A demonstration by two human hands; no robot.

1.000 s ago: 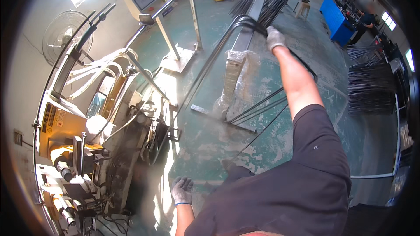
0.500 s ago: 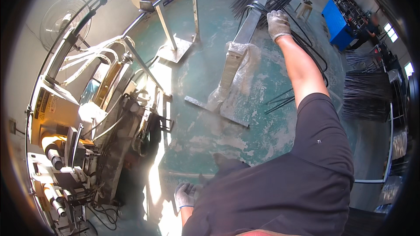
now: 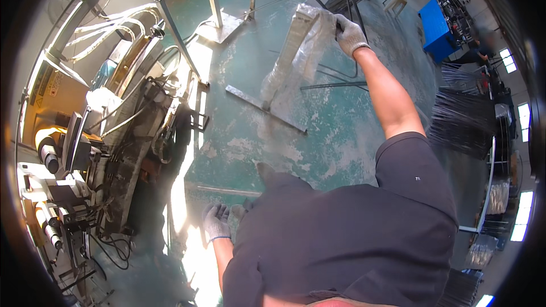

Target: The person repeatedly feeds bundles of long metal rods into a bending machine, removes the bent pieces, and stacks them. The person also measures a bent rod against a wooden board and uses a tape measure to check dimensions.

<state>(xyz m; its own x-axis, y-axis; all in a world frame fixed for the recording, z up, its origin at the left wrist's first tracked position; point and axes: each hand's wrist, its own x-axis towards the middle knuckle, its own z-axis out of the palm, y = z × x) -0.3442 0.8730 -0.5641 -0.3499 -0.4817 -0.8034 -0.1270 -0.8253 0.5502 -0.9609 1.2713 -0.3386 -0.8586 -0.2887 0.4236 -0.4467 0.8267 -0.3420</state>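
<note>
My right hand (image 3: 351,37), in a pale knit glove, reaches out ahead beside the top of a metal stand (image 3: 301,18). Its fingers are closed round a bent dark metal rod (image 3: 348,1), though the exact grip is partly hidden. Parts of bent rod run above the hand and down past it, and straight rod ends (image 3: 333,86) show below. Clear plastic film (image 3: 307,51) wraps the stand next to the hand. My left hand (image 3: 216,223), gloved too, hangs low at my side with its fingers loosely apart and nothing in them.
A machine with hoses and an orange cover (image 3: 54,94) stands along the left. The stand's flat foot bar (image 3: 267,109) lies across the green floor. Bundles of thin dark rods (image 3: 463,116) sit at the right, near a blue machine (image 3: 435,28) and a person. A stool (image 3: 396,1) stands farther off.
My right hand has come nearer and lower from the rod bundle on the stand, bringing the bent rod along. The view has shifted; my left hand stays low and empty.
</note>
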